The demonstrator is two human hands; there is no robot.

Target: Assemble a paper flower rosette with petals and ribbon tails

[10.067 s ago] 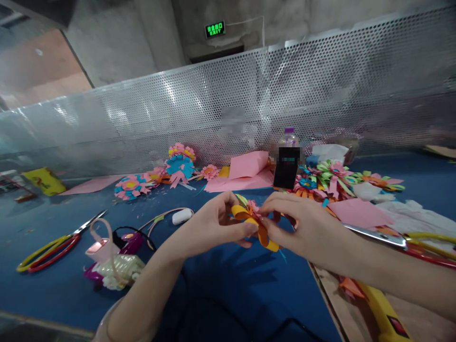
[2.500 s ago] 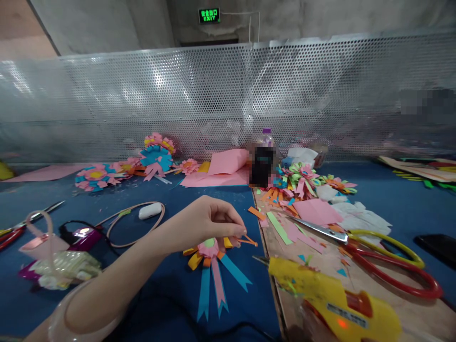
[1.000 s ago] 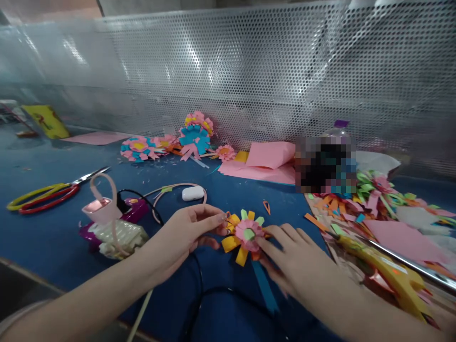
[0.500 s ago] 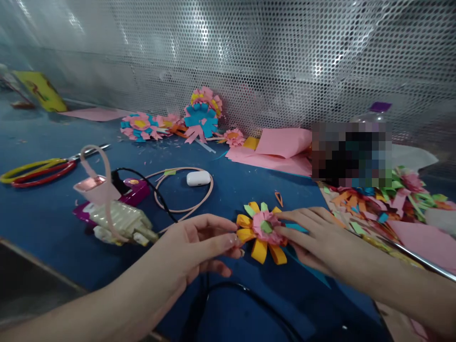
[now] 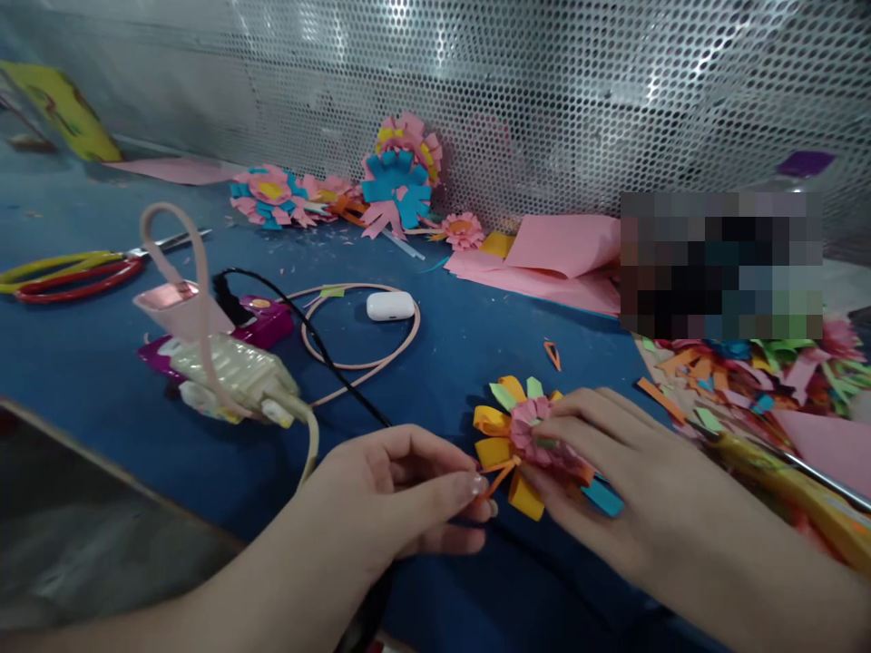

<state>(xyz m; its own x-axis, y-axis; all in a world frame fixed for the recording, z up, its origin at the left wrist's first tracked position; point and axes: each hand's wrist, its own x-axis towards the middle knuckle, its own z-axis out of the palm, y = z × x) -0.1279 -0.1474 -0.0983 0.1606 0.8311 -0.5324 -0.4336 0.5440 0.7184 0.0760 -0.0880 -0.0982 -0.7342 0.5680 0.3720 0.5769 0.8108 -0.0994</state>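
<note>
A paper flower (image 5: pixel 529 424) lies on the blue table, with orange looped petals, pale green tips and a fringed pink centre. My right hand (image 5: pixel 612 481) covers its right side, fingers curled over the pink centre and holding the flower. A blue paper strip (image 5: pixel 602 496) sticks out beside those fingers. Left of the flower, my left hand (image 5: pixel 422 490) pinches a thin folded orange paper strip (image 5: pixel 502 476) between thumb and forefinger. The strip's far end reaches the flower's lower edge. A similar small orange loop (image 5: pixel 552 355) lies on the table just beyond.
Scissors (image 5: pixel 102 272) and a power strip (image 5: pixel 235 372) with cables are on the left. A white earbud case (image 5: pixel 390 307) sits mid-table. Finished paper flowers (image 5: pixel 398 188) and pink sheets (image 5: pixel 558 249) line the perforated metal wall. Paper scraps (image 5: pixel 735 372) and a yellow glue gun (image 5: pixel 782 481) lie right.
An orange strip now shows in my left hand's pinch, against the flower. My right fingers have curled further over the flower's centre. The whole view has shifted slightly.
</note>
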